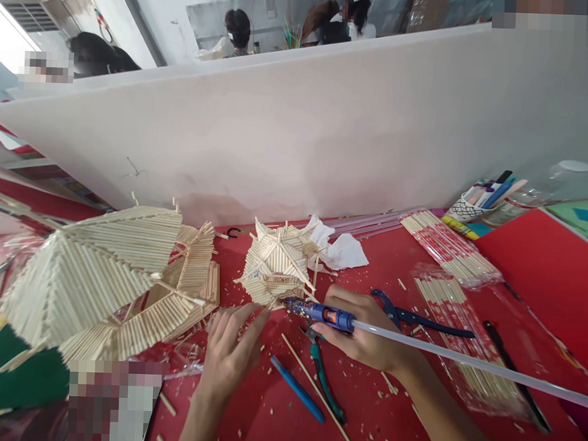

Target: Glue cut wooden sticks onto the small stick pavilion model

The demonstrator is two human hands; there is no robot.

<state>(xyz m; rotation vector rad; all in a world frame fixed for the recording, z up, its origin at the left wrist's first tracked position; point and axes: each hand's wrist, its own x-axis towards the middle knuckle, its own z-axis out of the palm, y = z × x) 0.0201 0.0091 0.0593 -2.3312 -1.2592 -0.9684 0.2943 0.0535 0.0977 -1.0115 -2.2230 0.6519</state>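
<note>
Small stick model: 1, on the red counter (248, 431), ctr of view, before the white partition (277, 136); small stick model (278, 252) stands roof up, just beyond both hands.
Roof work done: upper slopes laid w/ sticks side by side, ridge sticks on; I'd call it well adv.
Roof work left: near lower edge looks unfinished, in my judgement; can't tell how much, far side hidden.
Glue gun: 1; nozzle of the glue gun (336, 316) at that near edge, 1 long glue rod out its back.
Right hand: 1; right hand (376, 352) wrapped round the gun's body.
Left hand: 1; left hand (234, 344) w/ fingers bent at the model's near edge; pinching or merely resting, I can't tell from my feed.
Large stick model: 1, at L; large stick model (104, 265) has its big roof covered too, approx. same build, bigger.
Pliers: 2, i.e. green-handled pliers (324, 382) and blue-handled pliers (430, 322).
Blue pen: 1, blue pen (298, 389), beside 1 long loose stick (294, 353).
Tissue: crumpled white tissue (348, 251), pcs. uncountable.
Stick packs: 2, far pack (450, 248) and near pack (440, 296).
Pen cup: 1, pen cup (465, 207), far R.
Offcuts: many, uncounted.
</note>
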